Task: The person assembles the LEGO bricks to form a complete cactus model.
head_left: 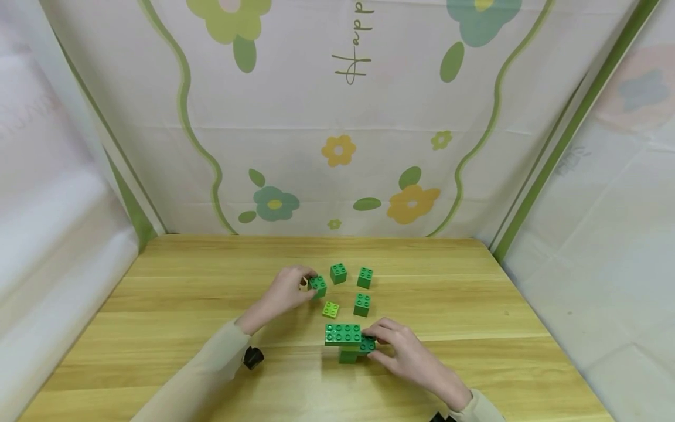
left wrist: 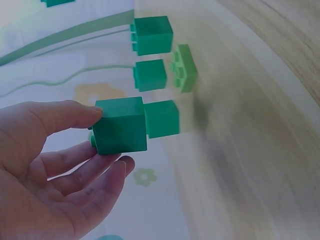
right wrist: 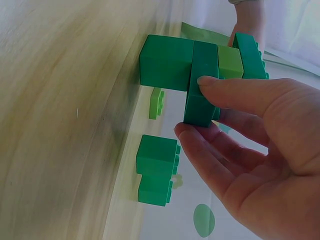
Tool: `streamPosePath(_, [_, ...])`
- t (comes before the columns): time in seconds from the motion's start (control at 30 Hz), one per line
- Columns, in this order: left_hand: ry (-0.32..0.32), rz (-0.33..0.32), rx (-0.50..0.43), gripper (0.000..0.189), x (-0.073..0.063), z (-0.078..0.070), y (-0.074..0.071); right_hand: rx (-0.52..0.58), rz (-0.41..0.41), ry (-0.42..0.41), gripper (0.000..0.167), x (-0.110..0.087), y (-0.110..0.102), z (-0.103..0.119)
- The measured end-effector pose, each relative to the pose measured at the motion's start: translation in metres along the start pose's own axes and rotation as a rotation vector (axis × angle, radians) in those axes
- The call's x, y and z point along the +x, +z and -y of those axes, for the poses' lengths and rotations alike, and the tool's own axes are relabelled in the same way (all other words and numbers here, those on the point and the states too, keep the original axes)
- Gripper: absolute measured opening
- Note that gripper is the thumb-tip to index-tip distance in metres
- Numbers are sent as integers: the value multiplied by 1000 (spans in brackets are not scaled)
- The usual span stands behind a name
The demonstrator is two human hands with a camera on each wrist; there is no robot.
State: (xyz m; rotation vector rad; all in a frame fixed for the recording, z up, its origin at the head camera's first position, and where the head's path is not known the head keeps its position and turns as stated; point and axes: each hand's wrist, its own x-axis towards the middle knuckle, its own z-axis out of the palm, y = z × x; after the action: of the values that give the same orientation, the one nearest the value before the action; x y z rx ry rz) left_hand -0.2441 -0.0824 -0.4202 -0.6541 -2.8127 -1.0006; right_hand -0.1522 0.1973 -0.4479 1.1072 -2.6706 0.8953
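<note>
My left hand [head_left: 285, 289] pinches a square green toy brick [left wrist: 120, 126] between thumb and fingers, its studs turned toward the palm in the left wrist view. My right hand [head_left: 406, 350] grips a stacked brick build by a dark green plate [right wrist: 202, 82] that juts out to the right. In that build a thick green brick [right wrist: 166, 62] forms the bottom. Above the dark plate come a lime piece [right wrist: 230, 62] and a long green top plate [head_left: 343, 334] with two rows of studs, overhanging to the left.
Several loose green bricks stand beyond the build, among them a near one [head_left: 362, 305], a far right one [head_left: 365, 277] and a far one [head_left: 338, 273]. A flat lime brick [head_left: 330, 309] lies between the hands. Behind the wooden table [head_left: 211, 258] hangs a flowered cloth [head_left: 295, 105].
</note>
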Motion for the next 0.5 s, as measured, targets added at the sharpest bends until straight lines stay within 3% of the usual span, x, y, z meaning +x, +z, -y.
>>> streamPosePath(0.33, [131, -20, 13, 31, -20, -13, -15, -7, -17, -42, 37, 0, 1, 0])
streamPosePath(0.5, [167, -23, 0, 33, -30, -21, -22, -22, -8, -14, 39, 0, 1, -1])
